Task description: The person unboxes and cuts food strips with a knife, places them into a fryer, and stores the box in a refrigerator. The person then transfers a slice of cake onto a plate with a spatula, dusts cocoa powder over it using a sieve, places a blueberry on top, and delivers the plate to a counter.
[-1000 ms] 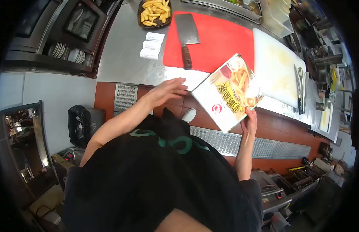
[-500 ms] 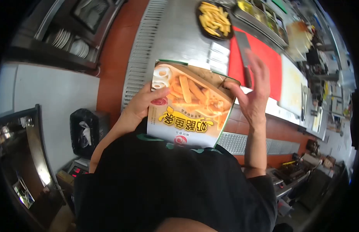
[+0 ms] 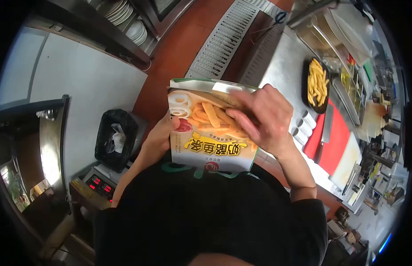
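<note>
A printed cardboard food box (image 3: 210, 137), showing golden breaded sticks and yellow lettering, is held against my front, tilted, with its lettering upside down. Its top is open and the flaps stand up along the far edge. My left hand (image 3: 159, 137) is closed on the box's left side, thumb on the printed face and fingers hidden behind. Over the top right edge sits my right hand (image 3: 268, 119), thumb across the printed front and fingers bent over the rim. Its index finger is blurred. What lies inside the box is hidden.
To the right, a steel counter (image 3: 281, 66) holds a dark plate (image 3: 307, 91) of fries (image 3: 317, 82), a red cutting board (image 3: 336, 146) and a large knife (image 3: 326, 128). A black-lined bin (image 3: 109, 153) stands at left. Stacked plates (image 3: 119, 12) fill a shelf.
My view has turned, so the counter, fries and knife now appear further right. My right hand has come from the box's right corner inward over its top edge. My left hand keeps its hold.
</note>
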A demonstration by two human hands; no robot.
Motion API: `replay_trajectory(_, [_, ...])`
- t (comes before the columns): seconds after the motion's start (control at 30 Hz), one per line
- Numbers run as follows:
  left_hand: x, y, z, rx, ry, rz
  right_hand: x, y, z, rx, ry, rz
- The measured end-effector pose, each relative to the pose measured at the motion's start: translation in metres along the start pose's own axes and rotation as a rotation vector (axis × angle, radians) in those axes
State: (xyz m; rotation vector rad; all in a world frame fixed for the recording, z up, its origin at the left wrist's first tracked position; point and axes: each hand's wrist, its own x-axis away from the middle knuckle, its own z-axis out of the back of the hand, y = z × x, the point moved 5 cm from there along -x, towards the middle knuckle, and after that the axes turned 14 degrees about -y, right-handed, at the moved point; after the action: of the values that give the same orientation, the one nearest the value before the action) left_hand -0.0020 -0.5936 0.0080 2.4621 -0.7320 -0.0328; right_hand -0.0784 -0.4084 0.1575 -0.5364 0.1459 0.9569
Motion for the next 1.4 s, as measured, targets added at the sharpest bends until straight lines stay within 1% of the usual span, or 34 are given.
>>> replay_trajectory(0.07, [-0.015,0.044,0.024,-0.021,-0.001,-0.019,-0.047,0.013,-0.014,0.005,-0.012,-0.007])
replay_trajectory(0.1, [-0.022,0.067,0.039,-0.054,-0.073,-0.013,-0.070,0.016,-0.024,0.000,-0.004,-0.017])
replay_trajectory(0.13, [0.001,0.003,-0.015,-0.094,-0.089,0.006,0.007,-0.005,0.009,0.067,-0.014,0.031])
replay_trajectory(0.17, [0.002,0.001,-0.019,-0.091,-0.087,0.006,0.009,-0.009,0.009,0.065,-0.017,0.030])
replay_trajectory(0.23, [0.000,0.005,-0.022,-0.029,-0.039,0.029,0.006,-0.012,0.010,0.179,0.023,0.037])
replay_trajectory(0.3, [0.002,0.005,-0.020,-0.063,-0.035,0.073,0.007,-0.014,0.009,0.193,-0.002,0.003])
replay_trajectory(0.37, [0.004,0.006,-0.019,-0.038,0.071,0.037,0.008,-0.013,0.007,0.209,-0.012,-0.022])
replay_trajectory(0.43, [0.001,0.004,-0.018,-0.020,0.047,0.040,0.009,-0.008,0.002,0.227,-0.014,-0.053])
replay_trajectory(0.5, [0.002,0.000,-0.008,-0.064,0.020,0.101,0.010,-0.008,0.000,0.238,-0.016,-0.069])
replay_trajectory(0.57, [-0.001,0.001,-0.008,-0.059,0.014,0.115,0.009,-0.006,0.001,0.250,-0.017,-0.087])
replay_trajectory(0.63, [-0.002,0.001,-0.010,-0.052,0.017,0.132,0.009,-0.003,0.000,0.244,-0.022,-0.087])
replay_trajectory(0.8, [0.000,-0.002,-0.011,-0.065,0.039,0.049,0.008,0.003,-0.002,0.210,-0.032,-0.061])
replay_trajectory(0.9, [0.005,-0.001,-0.022,-0.038,0.117,0.022,0.006,0.010,-0.010,0.142,-0.028,-0.029])
replay_trajectory(1.03, [0.009,0.002,-0.038,-0.037,0.193,0.013,0.002,0.024,-0.011,0.036,-0.006,-0.050])
replay_trajectory(1.1, [0.010,-0.001,-0.035,-0.001,0.257,-0.020,0.002,0.028,-0.013,0.021,0.023,-0.069])
replay_trajectory(1.13, [0.012,-0.001,-0.034,0.035,0.281,-0.005,0.004,0.028,-0.014,0.010,0.035,-0.073])
replay_trajectory(1.17, [0.011,-0.001,-0.038,0.038,0.258,0.002,0.006,0.023,-0.012,0.019,0.046,-0.065])
replay_trajectory(1.23, [0.002,0.006,-0.046,0.077,0.174,-0.002,0.006,0.014,-0.003,0.093,0.016,-0.132])
replay_trajectory(1.3, [-0.001,0.007,-0.037,0.072,0.111,0.031,0.004,0.009,0.002,0.157,-0.044,-0.227])
replay_trajectory(1.33, [0.000,0.005,-0.033,0.077,0.086,0.056,-0.004,0.006,0.009,0.173,-0.149,-0.276])
replay_trajectory(1.37, [-0.001,0.004,-0.031,0.089,0.076,0.064,-0.007,0.009,0.008,0.182,-0.158,-0.288])
replay_trajectory(1.4, [-0.004,0.003,-0.031,0.088,0.029,0.053,-0.010,0.017,0.003,0.065,-0.172,-0.241])
